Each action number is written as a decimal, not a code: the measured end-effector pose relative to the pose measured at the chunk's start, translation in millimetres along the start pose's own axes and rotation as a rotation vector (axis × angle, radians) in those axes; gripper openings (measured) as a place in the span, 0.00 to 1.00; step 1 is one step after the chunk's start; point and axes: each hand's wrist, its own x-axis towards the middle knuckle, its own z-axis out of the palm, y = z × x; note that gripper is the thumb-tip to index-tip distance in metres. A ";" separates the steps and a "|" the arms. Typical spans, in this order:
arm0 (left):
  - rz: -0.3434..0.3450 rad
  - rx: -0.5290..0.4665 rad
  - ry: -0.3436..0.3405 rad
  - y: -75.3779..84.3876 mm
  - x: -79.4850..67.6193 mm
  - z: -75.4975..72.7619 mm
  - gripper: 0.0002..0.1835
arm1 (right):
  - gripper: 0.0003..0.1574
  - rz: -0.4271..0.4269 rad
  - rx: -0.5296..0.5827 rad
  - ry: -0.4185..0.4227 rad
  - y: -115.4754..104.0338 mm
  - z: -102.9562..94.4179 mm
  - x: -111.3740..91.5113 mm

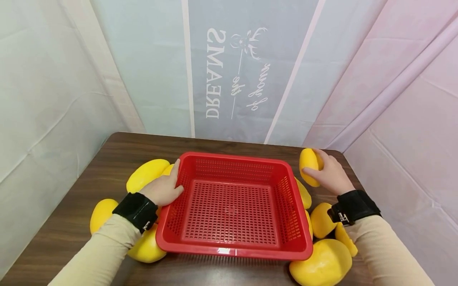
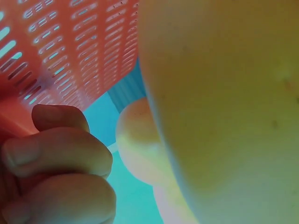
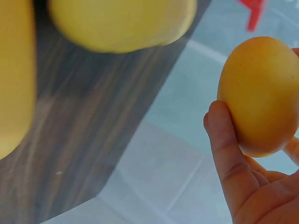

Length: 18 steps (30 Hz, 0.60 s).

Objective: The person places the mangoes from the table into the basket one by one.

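A red plastic basket (image 1: 230, 212) with slotted walls and floor stands in the middle of the table, nothing inside it. My left hand (image 1: 163, 190) grips its left rim; the left wrist view shows curled fingers (image 2: 60, 149) against the outer wall (image 2: 84, 51). Over the table's far right part, my right hand (image 1: 330, 174) holds a yellow mango (image 1: 309, 167) between thumb and fingers. The right wrist view shows this mango (image 3: 261, 95) raised off the table, with the thumb or a finger (image 3: 224, 140) along its side.
More yellow mangoes lie left of the basket, including one behind my hand (image 1: 146, 174) and one by my forearm (image 1: 103, 214). Several lie right of it, the largest (image 1: 322, 262) near the front corner. The brown wood table (image 1: 68, 234) is bordered by hanging cloth (image 1: 157, 79).
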 end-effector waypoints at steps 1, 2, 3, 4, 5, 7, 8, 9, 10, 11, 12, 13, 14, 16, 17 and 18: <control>0.002 0.007 0.000 -0.5 0.4 0.2 0.52 | 0.59 -0.013 0.006 0.002 -4.7 -0.3 -0.1; 0.002 0.013 0.002 -0.5 0.3 0.2 0.52 | 0.58 -0.025 0.009 0.004 -9.2 -0.5 -0.1; 0.005 0.018 0.001 -0.9 0.5 0.2 0.53 | 0.58 -0.035 0.013 0.006 -13.4 -0.3 -0.1; 0.003 0.018 0.002 -1.0 0.6 0.3 0.53 | 0.57 -0.046 0.019 0.006 -17.2 0.1 -0.2; 0.000 0.021 0.003 -1.2 1.0 0.5 0.52 | 0.57 -0.056 0.025 0.006 -20.9 0.6 -0.3; -0.003 0.021 0.004 -1.3 1.3 0.5 0.52 | 0.57 -0.072 0.041 -0.002 -27.9 1.7 -0.9; -0.004 0.021 0.005 -1.2 1.1 0.4 0.52 | 0.57 -0.077 0.053 -0.009 -31.1 2.3 -1.3; -0.005 0.021 0.005 -1.3 1.3 0.5 0.52 | 0.57 -0.082 0.065 -0.016 -33.7 2.9 -1.6; -0.007 0.021 0.006 -1.2 1.4 0.6 0.52 | 0.57 -0.087 0.077 -0.024 -36.4 3.4 -2.1; -0.006 0.022 0.007 -1.0 1.3 0.5 0.52 | 0.58 -0.091 0.086 -0.032 -38.9 3.8 -2.5; -0.004 0.023 0.007 -0.8 1.1 0.4 0.52 | 0.58 -0.097 0.093 -0.039 -41.1 4.4 -2.8; -0.002 0.025 0.008 -0.6 1.1 0.3 0.52 | 0.58 -0.102 0.099 -0.046 -42.9 5.0 -2.8; -0.002 0.027 0.008 -0.7 1.2 0.4 0.52 | 0.58 -0.107 0.105 -0.053 -45.1 5.4 -3.0; 0.000 0.028 0.007 -0.5 1.1 0.3 0.52 | 0.58 -0.117 0.108 -0.064 -49.1 6.7 -2.8; -0.001 0.028 0.007 -0.5 1.1 0.3 0.52 | 0.58 -0.125 0.112 -0.069 -51.0 7.5 -2.6; -0.001 0.029 0.007 -0.7 1.4 0.5 0.52 | 0.57 -0.134 0.117 -0.075 -53.4 8.5 -2.4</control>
